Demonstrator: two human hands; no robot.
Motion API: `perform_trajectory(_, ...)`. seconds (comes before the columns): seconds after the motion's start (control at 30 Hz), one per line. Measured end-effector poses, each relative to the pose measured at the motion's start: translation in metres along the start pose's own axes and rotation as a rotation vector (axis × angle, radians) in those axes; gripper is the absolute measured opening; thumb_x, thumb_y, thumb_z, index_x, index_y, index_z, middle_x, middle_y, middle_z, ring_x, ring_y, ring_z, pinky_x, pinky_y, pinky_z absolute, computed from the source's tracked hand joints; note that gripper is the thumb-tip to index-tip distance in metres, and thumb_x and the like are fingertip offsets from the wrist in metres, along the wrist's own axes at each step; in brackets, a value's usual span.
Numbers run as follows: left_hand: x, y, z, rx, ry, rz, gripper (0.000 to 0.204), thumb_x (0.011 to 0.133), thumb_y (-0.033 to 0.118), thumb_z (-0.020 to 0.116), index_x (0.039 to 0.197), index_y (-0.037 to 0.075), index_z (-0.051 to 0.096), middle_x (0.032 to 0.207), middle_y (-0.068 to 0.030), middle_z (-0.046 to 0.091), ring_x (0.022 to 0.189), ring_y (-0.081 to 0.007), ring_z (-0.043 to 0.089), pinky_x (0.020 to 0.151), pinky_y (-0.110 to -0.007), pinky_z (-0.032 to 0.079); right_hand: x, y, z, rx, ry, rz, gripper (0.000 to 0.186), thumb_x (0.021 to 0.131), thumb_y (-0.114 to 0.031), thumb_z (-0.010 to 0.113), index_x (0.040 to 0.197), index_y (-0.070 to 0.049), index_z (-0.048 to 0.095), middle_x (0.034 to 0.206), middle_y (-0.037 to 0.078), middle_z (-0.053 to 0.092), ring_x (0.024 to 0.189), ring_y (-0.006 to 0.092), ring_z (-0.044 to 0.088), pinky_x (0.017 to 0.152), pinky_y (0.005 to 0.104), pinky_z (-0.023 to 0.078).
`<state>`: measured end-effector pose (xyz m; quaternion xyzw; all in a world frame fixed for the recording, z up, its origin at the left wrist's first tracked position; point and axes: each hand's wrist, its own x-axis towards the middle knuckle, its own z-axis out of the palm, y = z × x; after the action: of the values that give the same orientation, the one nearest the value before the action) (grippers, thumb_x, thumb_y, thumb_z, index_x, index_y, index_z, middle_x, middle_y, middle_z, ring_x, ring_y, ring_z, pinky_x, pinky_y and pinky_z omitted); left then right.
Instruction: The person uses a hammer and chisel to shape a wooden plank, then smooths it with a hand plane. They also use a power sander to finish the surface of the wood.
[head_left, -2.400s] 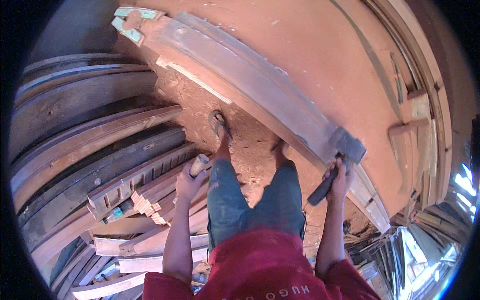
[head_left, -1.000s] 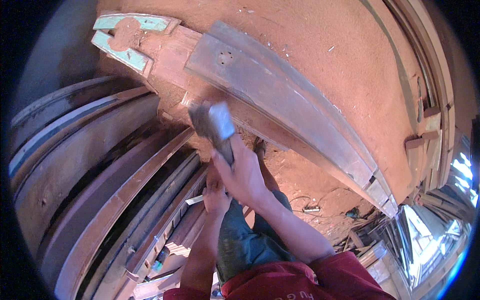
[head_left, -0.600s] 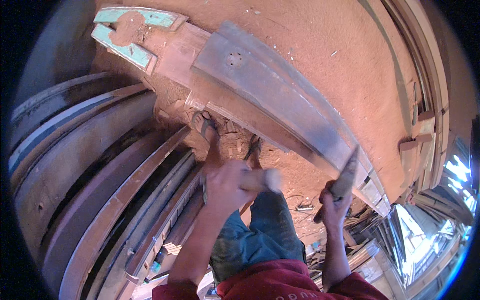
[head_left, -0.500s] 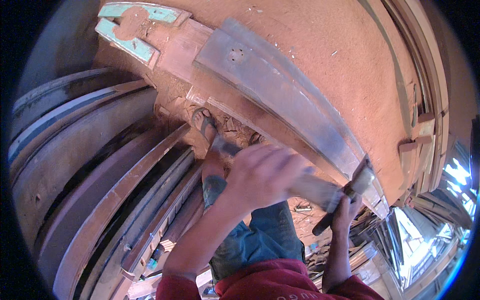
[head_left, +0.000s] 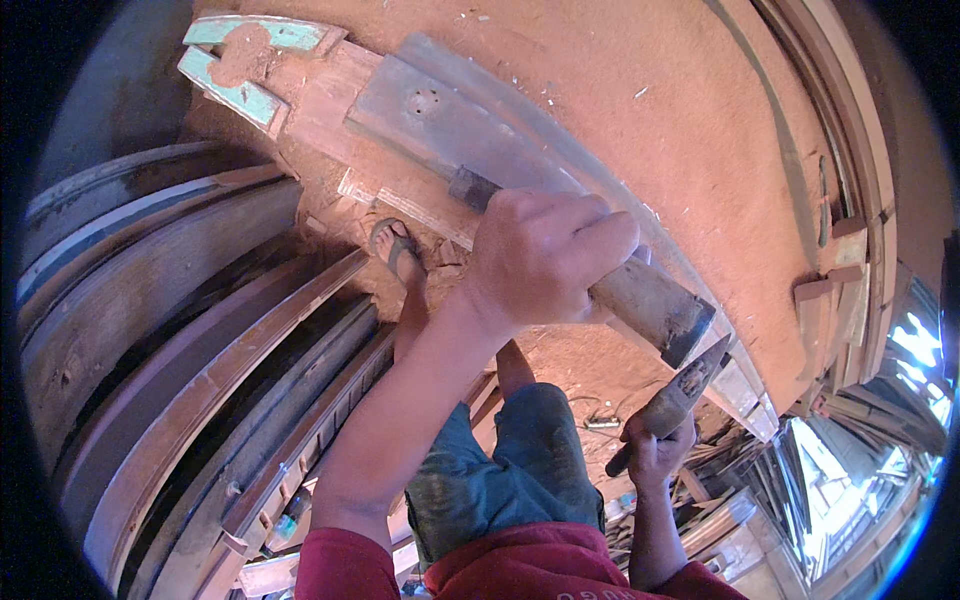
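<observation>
My left hand (head_left: 550,255) is wrapped round a thick, worn wooden bar (head_left: 655,305) with dark ends, raised over the long grey board. The bar's middle is hidden by my fingers. Lower and to the right, my right hand (head_left: 660,445) grips a short hand tool (head_left: 690,385) with a dark handle end and a worn part tapering to a point. I cannot make out its exact kind. That point is near the bar's right end; whether they touch is unclear. Beneath lies the long, tapering grey board (head_left: 520,145), its narrow end near my right hand.
Several curved boards (head_left: 140,290) stand packed along the left. A turquoise forked wooden piece (head_left: 240,95) lies at the far left, on reddish, sawdust-covered ground (head_left: 680,130). Long timbers (head_left: 870,190) line the right side. Scrap wood (head_left: 840,500) heaps at lower right. My sandalled foot (head_left: 393,240) is near the grey board.
My left hand has risen and moved slightly right with the wooden bar. My right hand has shifted a little left and down, and its tool now angles up to the right.
</observation>
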<state>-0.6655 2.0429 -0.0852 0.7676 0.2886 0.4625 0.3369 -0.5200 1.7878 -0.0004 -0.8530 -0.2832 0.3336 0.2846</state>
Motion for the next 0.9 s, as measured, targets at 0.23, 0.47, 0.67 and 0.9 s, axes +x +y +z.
perform_trajectory(0.23,0.002,-0.007,0.003,0.012,0.068,0.024,0.039,0.05,0.023,0.082,0.076,0.014,0.055,0.064,-0.0019,0.057,0.056,-0.0223,0.062,0.049,-0.036,0.048,0.0,-0.004,0.006,-0.01,-0.028,0.048,0.019,0.076,-0.015,0.065,0.088,-0.004,0.057,0.067,0.002,0.06,0.056,0.0092,0.058,0.051,0.025,0.045)
perform_trajectory(0.47,0.001,-0.008,-0.003,-0.112,0.141,0.028,0.028,0.058,0.021,0.077,0.073,0.013,0.054,0.062,-0.0026,0.056,0.055,-0.0231,0.061,0.048,-0.036,0.047,-0.001,-0.003,0.011,0.161,-0.078,-0.06,0.061,0.079,-0.055,0.071,0.095,0.0,0.052,0.062,0.006,0.056,0.049,0.0147,0.056,0.045,0.0276,0.045)
perform_trajectory(0.67,-0.01,-0.011,-0.004,-0.124,0.099,0.066,0.029,0.059,0.024,0.078,0.072,0.011,0.055,0.062,-0.0052,0.056,0.055,-0.0258,0.061,0.048,-0.037,0.046,0.001,-0.013,0.011,0.185,-0.059,-0.141,0.06,0.08,-0.052,0.07,0.099,0.003,0.053,0.066,0.009,0.058,0.05,0.0159,0.056,0.045,0.0281,0.045)
perform_trajectory(0.9,-0.006,-0.015,-0.021,-0.199,0.085,0.052,0.04,0.052,0.028,0.081,0.074,0.011,0.052,0.064,-0.0055,0.057,0.057,-0.0271,0.062,0.049,-0.039,0.047,0.004,-0.032,0.0,-0.011,0.193,-0.515,0.048,0.088,-0.03,0.067,0.114,0.004,0.046,0.085,0.017,0.06,0.072,0.0234,0.064,0.06,0.0344,0.056)
